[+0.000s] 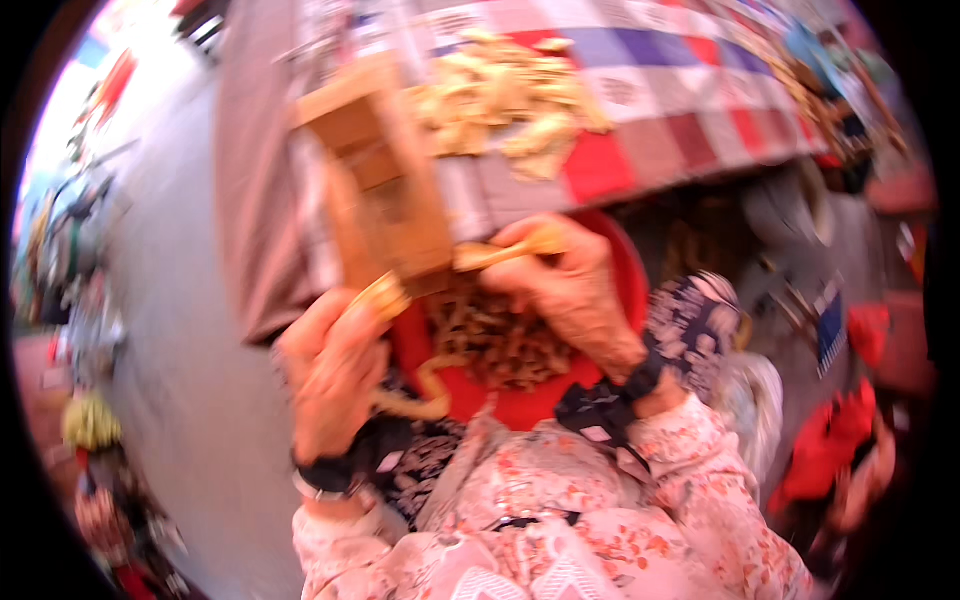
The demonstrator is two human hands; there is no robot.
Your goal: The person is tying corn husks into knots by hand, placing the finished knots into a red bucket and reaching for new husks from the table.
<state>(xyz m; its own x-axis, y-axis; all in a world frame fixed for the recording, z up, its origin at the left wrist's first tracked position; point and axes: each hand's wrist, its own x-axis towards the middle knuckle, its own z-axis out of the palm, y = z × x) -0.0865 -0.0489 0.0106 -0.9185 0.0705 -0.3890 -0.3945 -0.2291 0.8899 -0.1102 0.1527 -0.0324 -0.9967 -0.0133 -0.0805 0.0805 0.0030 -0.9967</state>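
My left hand [337,367] pinches a flat pale-yellow piece [381,297] between thumb and fingers. A thin yellow strip [487,257], narrowed in the middle like a twist, is gripped in my right hand [562,277]. The two hands are apart, above a red basin [510,409] in front of my lap. Many small brown pieces [502,337] lie in the basin; blur hides what they are. One long yellowish strip [431,382] hangs over the basin's near left rim. Beyond the hands, a wooden open-topped box [412,225] slants down from the table edge toward the basin.
A heap of yellow strips [502,90] lies on the checked tablecloth [675,90]. Under the table at right stands a pale roll-like object [791,202]. A blue-and-white object [831,326] and a red cloth or bag [825,450] are farther right. Grey floor [172,300] extends at left.
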